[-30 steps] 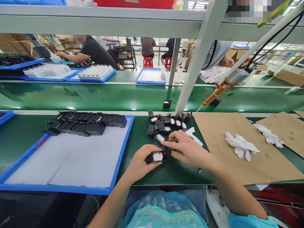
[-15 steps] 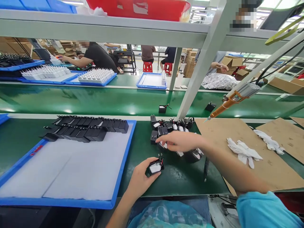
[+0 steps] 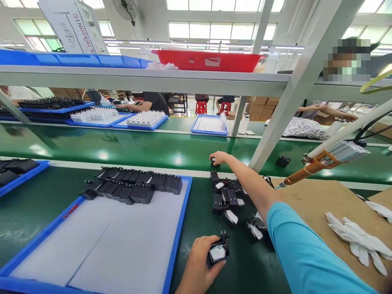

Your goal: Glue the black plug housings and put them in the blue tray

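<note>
My left hand point(image 3: 199, 261) grips an open black plug adapter point(image 3: 218, 252) near the bench front, its white inside and red wires facing up and its prongs pointing away. My right hand point(image 3: 223, 157) is stretched out over the green conveyor, fingers closed round another black plug adapter point(image 3: 214, 162), which they partly hide. Between the hands lies a loose heap of black adapters point(image 3: 231, 218), several with white parts showing; my right arm covers some of them. On the left, a blue-rimmed tray point(image 3: 181, 228) carries rows of closed black adapters point(image 3: 142, 194).
An orange electric screwdriver point(image 3: 312, 168) hangs at the right above brown cardboard point(image 3: 300, 200) with white gloves point(image 3: 357, 237). One black adapter point(image 3: 283, 161) sits on the conveyor point(image 3: 153, 149). A slanted grey post point(image 3: 272, 122) stands beside my right arm. Co-workers sit beyond.
My right hand has moved from above the heap, forward to the adapter on the conveyor, and closed on it. My left hand keeps its adapter. The camera view has tilted up.
</note>
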Motion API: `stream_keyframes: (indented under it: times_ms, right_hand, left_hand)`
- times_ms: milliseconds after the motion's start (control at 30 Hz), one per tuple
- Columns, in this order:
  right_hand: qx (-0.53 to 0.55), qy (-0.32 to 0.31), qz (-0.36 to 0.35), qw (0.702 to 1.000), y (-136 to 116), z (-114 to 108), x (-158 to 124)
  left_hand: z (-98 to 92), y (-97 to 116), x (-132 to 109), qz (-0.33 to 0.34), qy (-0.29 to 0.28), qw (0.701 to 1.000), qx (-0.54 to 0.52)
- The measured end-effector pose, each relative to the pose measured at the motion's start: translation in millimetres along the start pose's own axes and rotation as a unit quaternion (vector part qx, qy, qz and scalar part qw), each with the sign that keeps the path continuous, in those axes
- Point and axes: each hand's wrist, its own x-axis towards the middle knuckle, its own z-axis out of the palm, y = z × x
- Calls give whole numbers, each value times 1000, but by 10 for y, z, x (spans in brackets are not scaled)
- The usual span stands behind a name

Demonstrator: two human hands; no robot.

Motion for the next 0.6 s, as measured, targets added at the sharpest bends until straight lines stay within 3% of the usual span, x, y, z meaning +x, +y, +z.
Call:
stream_keyframes:
  times_ms: [200, 400, 500, 600]
  right_hand:
    - [-20, -34, -143, 989, -516, -146, 178]
    - [-34, -78, -206, 975, -1013, 110, 2]
    - [-7, -38, -219, 975, -1017, 199, -225]
    - [42, 60, -236, 969, -867, 122, -557]
  left_hand:
    - [-44, 69, -2, -13, -13, 1000, 0]
    - [-10, 14, -21, -15, -3, 1000, 10]
    - [-13, -52, -43, 7, 7, 1000, 19]
    - [-76, 42, -43, 51, 96, 993, 34]
